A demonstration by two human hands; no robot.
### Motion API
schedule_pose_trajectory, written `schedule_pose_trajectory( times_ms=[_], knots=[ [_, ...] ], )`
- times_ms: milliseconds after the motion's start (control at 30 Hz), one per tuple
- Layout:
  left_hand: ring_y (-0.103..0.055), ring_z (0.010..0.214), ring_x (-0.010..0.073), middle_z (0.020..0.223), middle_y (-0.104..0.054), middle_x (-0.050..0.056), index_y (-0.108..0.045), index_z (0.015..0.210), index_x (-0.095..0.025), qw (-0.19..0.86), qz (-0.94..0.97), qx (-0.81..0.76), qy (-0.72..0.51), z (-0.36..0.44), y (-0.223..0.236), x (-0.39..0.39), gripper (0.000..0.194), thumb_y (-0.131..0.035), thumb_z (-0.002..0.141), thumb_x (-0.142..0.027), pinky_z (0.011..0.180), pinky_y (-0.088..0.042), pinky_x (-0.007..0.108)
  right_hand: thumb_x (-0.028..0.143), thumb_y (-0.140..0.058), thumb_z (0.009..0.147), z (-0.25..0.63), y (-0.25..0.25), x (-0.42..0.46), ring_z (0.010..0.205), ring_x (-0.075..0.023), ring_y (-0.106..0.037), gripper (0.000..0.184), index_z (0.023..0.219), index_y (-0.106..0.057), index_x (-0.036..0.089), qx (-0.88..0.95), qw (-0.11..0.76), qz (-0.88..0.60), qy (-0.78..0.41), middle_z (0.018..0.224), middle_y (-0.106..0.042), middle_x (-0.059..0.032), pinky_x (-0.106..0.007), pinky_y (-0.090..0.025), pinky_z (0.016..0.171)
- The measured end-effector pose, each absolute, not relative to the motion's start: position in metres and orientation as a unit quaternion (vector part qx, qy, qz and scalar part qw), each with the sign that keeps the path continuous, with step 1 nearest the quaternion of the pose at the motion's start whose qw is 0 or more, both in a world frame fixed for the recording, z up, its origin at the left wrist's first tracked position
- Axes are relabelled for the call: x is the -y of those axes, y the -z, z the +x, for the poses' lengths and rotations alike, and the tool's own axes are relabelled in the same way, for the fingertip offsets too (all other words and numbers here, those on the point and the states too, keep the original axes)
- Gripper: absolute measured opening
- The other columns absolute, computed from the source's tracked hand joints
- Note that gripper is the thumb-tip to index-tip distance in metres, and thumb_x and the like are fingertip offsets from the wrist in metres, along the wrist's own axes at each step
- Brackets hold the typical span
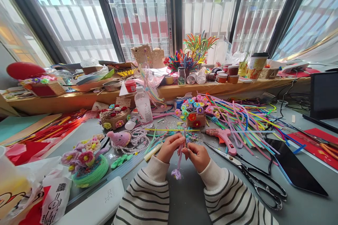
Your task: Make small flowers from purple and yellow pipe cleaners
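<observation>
My left hand (171, 147) and my right hand (197, 155) meet over the grey table (185, 197), both pinched on a pink pipe-cleaner stem (180, 157). A small purple flower (175, 173) hangs at the stem's lower end. A thin dark pointed piece sticks up between my fingers; I cannot make out what it is. Both sleeves are striped black and white.
Black-handled scissors (253, 177) and a pink glue gun (224, 137) lie right of my hands, by a dark phone (293, 168) and a spread of coloured pipe cleaners (245, 119). Flower baskets (195, 114), a water bottle (144, 107), a pearl string (137, 140) and a green flower pot (88, 168) crowd the left.
</observation>
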State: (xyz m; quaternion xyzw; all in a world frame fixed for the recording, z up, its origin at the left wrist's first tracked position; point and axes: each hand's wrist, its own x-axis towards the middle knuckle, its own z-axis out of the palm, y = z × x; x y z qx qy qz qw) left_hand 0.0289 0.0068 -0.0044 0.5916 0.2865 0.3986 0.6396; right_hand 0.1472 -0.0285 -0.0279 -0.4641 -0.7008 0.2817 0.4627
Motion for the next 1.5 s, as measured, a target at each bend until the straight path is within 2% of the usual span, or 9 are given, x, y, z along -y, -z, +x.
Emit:
schedule_pose_trajectory(
  times_ms=[167, 367, 633, 867, 1000, 1267, 1500],
  knots=[
    [-0.035, 0.043, 0.0058, 0.049, -0.041, -0.004, -0.041, 0.055, -0.016, 0.627, 0.577, -0.296, -0.432, 0.0285, 0.0038, -0.0075, 0.024, -0.048, 0.066, -0.035, 0.043, -0.027, 0.021, 0.06, -0.028, 0.07, 0.1461, 0.0287, 0.0286, 0.04, -0.0066, -0.034, 0.055, 0.043, -0.045, 0.015, 0.7, 0.462, -0.471, -0.272, 0.04, -0.041, 0.0023, -0.019, -0.028, 0.041],
    [-0.034, 0.044, 0.0057, 0.047, -0.039, -0.005, -0.04, 0.055, -0.015, 0.625, 0.583, -0.291, -0.43, 0.0282, 0.0056, -0.0083, 0.023, -0.047, 0.067, -0.033, 0.045, -0.026, 0.021, 0.062, -0.022, 0.07, 0.1444, 0.0267, 0.0309, 0.045, -0.0086, -0.04, 0.058, 0.05, -0.049, 0.014, 0.717, 0.441, -0.452, -0.294, 0.048, -0.046, -0.0005, -0.019, -0.03, 0.044],
    [-0.033, 0.044, 0.0055, 0.047, -0.039, -0.004, -0.04, 0.052, -0.015, 0.622, 0.587, -0.3, -0.423, 0.0287, 0.0046, -0.0085, 0.024, -0.048, 0.066, -0.033, 0.044, -0.025, 0.02, 0.055, -0.034, 0.07, 0.1455, 0.0253, 0.0304, 0.038, -0.0067, -0.033, 0.049, 0.04, -0.042, 0.017, 0.704, 0.452, -0.488, -0.248, 0.037, -0.037, 0.0034, -0.019, -0.027, 0.041],
    [-0.035, 0.043, 0.0062, 0.047, -0.039, -0.005, -0.04, 0.054, -0.016, 0.626, 0.563, -0.298, -0.449, 0.029, 0.0043, -0.0084, 0.023, -0.049, 0.065, -0.034, 0.043, -0.026, 0.021, 0.058, -0.028, 0.071, 0.1452, 0.0299, 0.028, 0.04, -0.0069, -0.034, 0.053, 0.044, -0.045, 0.016, 0.703, 0.451, -0.476, -0.275, 0.04, -0.039, 0.0027, -0.019, -0.028, 0.041],
    [-0.034, 0.043, 0.0062, 0.046, -0.038, -0.005, -0.039, 0.053, -0.016, 0.631, 0.578, -0.296, -0.425, 0.0284, 0.0067, -0.0087, 0.023, -0.048, 0.065, -0.033, 0.044, -0.026, 0.021, 0.061, -0.022, 0.07, 0.1451, 0.0316, 0.0278, 0.043, -0.0075, -0.037, 0.058, 0.048, -0.049, 0.015, 0.718, 0.445, -0.446, -0.296, 0.044, -0.043, 0.0012, -0.019, -0.029, 0.042],
    [-0.033, 0.041, 0.0055, 0.044, -0.036, -0.006, -0.039, 0.053, -0.015, 0.643, 0.556, -0.288, -0.441, 0.0272, 0.0062, -0.01, 0.021, -0.049, 0.065, -0.03, 0.042, -0.023, 0.021, 0.051, -0.038, 0.071, 0.1451, 0.0256, 0.0302, 0.038, -0.0059, -0.031, 0.048, 0.039, -0.044, 0.016, 0.71, 0.449, -0.483, -0.248, 0.036, -0.035, 0.0041, -0.019, -0.026, 0.04],
    [-0.032, 0.04, 0.0053, 0.043, -0.035, -0.006, -0.038, 0.051, -0.015, 0.636, 0.541, -0.295, -0.464, 0.0283, 0.0034, -0.0085, 0.023, -0.048, 0.064, -0.032, 0.041, -0.022, 0.022, 0.055, -0.034, 0.07, 0.1435, 0.0296, 0.0293, 0.038, -0.0062, -0.032, 0.051, 0.041, -0.047, 0.016, 0.714, 0.444, -0.47, -0.268, 0.037, -0.036, 0.0038, -0.019, -0.026, 0.04]
  ],
)
